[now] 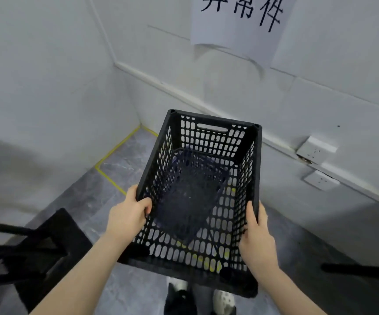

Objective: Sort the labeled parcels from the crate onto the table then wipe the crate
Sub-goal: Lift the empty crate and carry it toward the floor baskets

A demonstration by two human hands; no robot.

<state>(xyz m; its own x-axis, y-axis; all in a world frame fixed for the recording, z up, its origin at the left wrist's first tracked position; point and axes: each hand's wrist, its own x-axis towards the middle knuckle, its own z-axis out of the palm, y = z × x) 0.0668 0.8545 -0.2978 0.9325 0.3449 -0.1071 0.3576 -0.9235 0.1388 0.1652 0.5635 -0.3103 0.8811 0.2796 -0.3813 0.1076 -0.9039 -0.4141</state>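
Crate (197, 192) empty, tilted toward 12 o'clock; our left hand (127, 217) and right hand (258, 242) clamp opposite rims, likely for carrying.

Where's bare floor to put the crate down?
Free: grey floor in the corner, bordered by yellow tape and both walls. Crowded: black frame beside the left hand; feet under the crate; right hand grips the other rim.

Black perforated plastic crate (209, 155), empty, tilted with its opening toward the camera, held above the floor
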